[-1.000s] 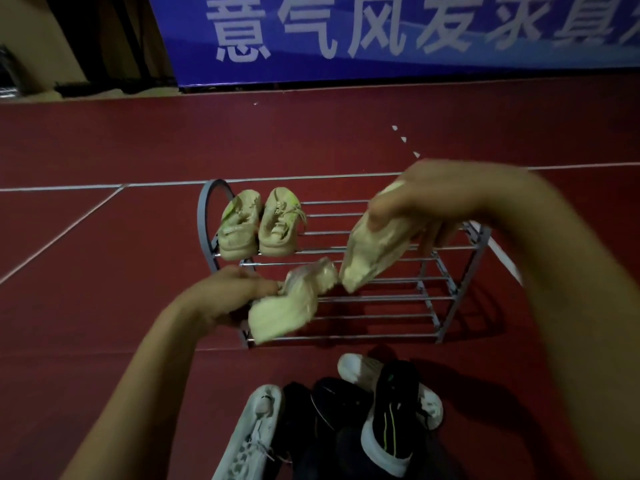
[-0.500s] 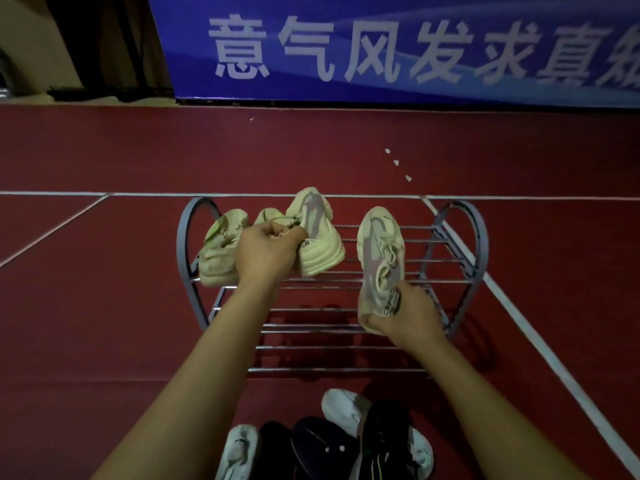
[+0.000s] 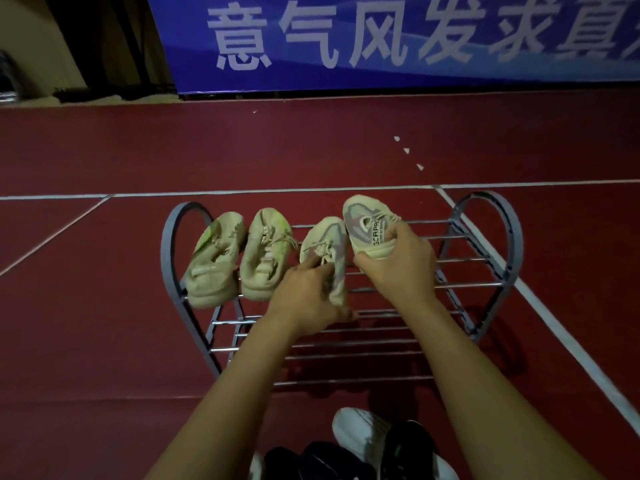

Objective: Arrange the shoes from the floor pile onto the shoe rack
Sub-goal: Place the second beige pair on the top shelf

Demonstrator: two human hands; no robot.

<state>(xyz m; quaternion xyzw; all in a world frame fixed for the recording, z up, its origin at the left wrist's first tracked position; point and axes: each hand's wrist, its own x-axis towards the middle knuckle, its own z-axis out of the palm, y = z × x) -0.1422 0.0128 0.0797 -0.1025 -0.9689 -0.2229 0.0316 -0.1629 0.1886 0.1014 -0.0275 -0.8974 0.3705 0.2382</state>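
Note:
A grey metal shoe rack (image 3: pixel 512 237) stands on the red floor. Two beige sneakers with green accents (image 3: pixel 214 261) (image 3: pixel 266 251) rest on the left of its top shelf. My left hand (image 3: pixel 304 296) grips a beige-and-pink sneaker (image 3: pixel 329 244) lying on the top shelf beside them. My right hand (image 3: pixel 398 265) holds the matching sneaker (image 3: pixel 367 226) at its heel, tilted on its side against the first one's right. A pile of shoes (image 3: pixel 363 448), white and black, lies on the floor at the bottom edge.
The right half of the top shelf (image 3: pixel 464 258) shows bare rods, and lower rods (image 3: pixel 346 355) show beneath my arms. A blue banner (image 3: pixel 381 39) with white characters runs along the far wall. White lines (image 3: pixel 554 327) cross the floor.
Both hands have brought the beige-and-pink pair together at the middle of the top shelf. The right hand's sneaker moved left and back, and the left one now lies flat.

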